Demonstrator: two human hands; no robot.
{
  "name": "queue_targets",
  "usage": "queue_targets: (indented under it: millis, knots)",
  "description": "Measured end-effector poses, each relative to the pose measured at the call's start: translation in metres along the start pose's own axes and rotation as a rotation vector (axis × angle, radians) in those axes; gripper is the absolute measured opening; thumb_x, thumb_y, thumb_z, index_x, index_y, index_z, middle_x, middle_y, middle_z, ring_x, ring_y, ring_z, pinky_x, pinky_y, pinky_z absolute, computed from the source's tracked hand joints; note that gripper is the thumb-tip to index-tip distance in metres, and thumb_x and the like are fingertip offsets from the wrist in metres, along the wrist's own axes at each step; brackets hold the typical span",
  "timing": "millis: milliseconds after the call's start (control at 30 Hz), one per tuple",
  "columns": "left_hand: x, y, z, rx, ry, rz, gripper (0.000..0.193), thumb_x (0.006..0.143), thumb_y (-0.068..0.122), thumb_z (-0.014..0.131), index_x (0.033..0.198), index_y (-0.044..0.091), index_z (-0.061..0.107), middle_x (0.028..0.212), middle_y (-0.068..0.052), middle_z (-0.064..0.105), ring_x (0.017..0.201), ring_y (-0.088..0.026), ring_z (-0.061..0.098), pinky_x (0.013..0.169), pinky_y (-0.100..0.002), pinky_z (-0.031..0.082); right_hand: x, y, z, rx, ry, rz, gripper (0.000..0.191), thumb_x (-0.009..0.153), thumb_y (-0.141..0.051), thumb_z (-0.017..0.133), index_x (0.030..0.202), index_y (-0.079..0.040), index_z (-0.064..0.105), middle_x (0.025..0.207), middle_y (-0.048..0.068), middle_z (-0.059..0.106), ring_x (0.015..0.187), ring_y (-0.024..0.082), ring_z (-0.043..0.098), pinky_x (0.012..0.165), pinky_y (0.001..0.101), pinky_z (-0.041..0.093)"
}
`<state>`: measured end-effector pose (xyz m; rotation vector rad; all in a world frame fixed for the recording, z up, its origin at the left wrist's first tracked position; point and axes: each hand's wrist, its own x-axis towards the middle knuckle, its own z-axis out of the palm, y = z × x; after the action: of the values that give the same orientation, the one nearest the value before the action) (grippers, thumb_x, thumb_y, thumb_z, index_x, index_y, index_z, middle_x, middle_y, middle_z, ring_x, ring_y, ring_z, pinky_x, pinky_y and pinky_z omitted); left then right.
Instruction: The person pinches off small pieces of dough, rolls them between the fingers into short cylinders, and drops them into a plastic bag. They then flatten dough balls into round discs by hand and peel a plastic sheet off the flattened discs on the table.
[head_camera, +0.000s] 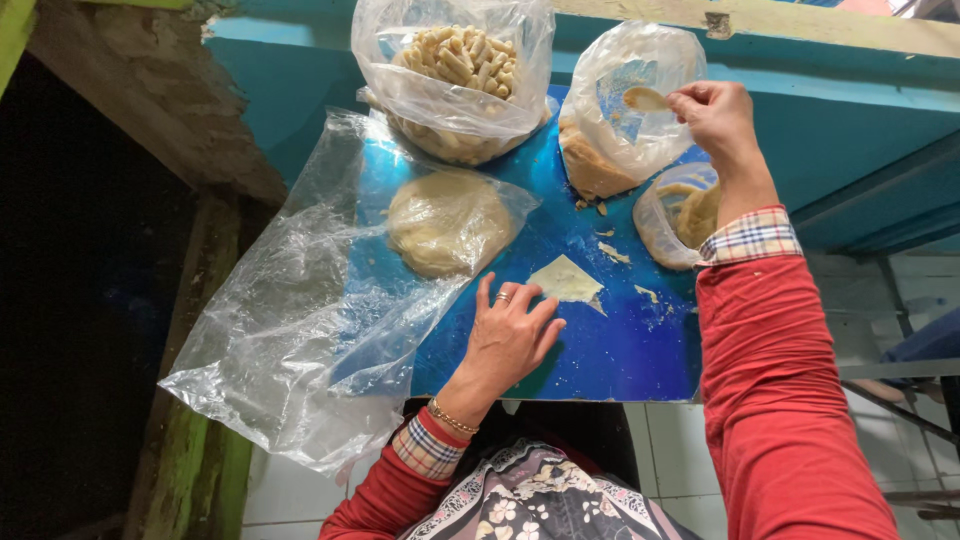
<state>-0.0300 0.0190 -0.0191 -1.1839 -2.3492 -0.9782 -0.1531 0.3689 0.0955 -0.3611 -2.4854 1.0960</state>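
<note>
Right-hand grip: the right hand (715, 115) is raised over the far side of the blue board (620, 350); thumb and fingertips are pinched narrow on a small spoon (643, 98) whose bowl carries a pale dab of filling; the spoon sits at the mouth of a clear bag of brownish filling (600, 165).

Left-hand grip: the left hand (510, 335) lies flat on the board, fingers spread and holding nothing; its fingertips rest just beside, perhaps touching, the near edge of a thin dough sheet (566, 280).

How the filling handles: it looks soft and sticky, likely to cling to the spoon; light in so small a scoop.

How the sheet handles: pale, roughly triangular, very thin and limp; it would tear or fold if dragged; best lifted by a corner or edge with dry fingertips.

Just beyond the left hand: a flattened dough lump (445, 220) lies under a large loose plastic sheet (290, 320) that spills off the board's left edge; the plastic is slippery and crinkled.

Below the right wrist: a small open bag (672, 215) holds yellowish pieces; what they are is hard to tell through the plastic.

Farthest from both hands: a bag of finished rolled pieces (460, 60) stands at the board's far edge; these look light and brittle; crumbs (612, 250) are scattered between the bags and the sheet.
</note>
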Motion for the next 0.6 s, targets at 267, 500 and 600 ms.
queue_targets:
  millis: [267, 500, 600]
  knots:
    - [0.000, -0.002, -0.002, -0.017, 0.038, -0.026, 0.021, 0.091, 0.023, 0.073, 0.108, 0.011, 0.070, 0.110, -0.007, 0.065, 0.107, -0.028, 0.061, 0.109, -0.059, 0.037, -0.022, 0.014, -0.010, 0.196, -0.064, 0.051, 0.015, 0.102, -0.016, 0.074, 0.108, -0.003, 0.078, 0.084, -0.004, 0.069, 0.074, 0.003, 0.057, 0.063, 0.0218, 0.043]
    - [0.002, -0.002, -0.001, -0.007, 0.112, -0.117, 0.017, 0.091, 0.018, 0.072, 0.106, 0.010, 0.070, 0.113, -0.008, 0.065, 0.109, -0.029, 0.061, 0.107, -0.056, 0.038, -0.118, 0.009, 0.007, 0.123, -0.284, -0.074, 0.015, 0.100, -0.016, 0.072, 0.106, -0.003, 0.078, 0.087, -0.001, 0.072, 0.081, 0.006, 0.064, 0.073, 0.0241, 0.051]
    - [0.002, -0.002, 0.000, 0.022, 0.119, -0.108, 0.017, 0.090, 0.018, 0.072, 0.104, 0.010, 0.069, 0.113, -0.009, 0.065, 0.109, -0.029, 0.061, 0.107, -0.057, 0.037, -0.161, -0.003, 0.025, -0.019, -0.249, -0.110, 0.013, 0.095, -0.016, 0.074, 0.103, -0.006, 0.077, 0.088, 0.004, 0.072, 0.078, 0.011, 0.066, 0.069, 0.0272, 0.053]
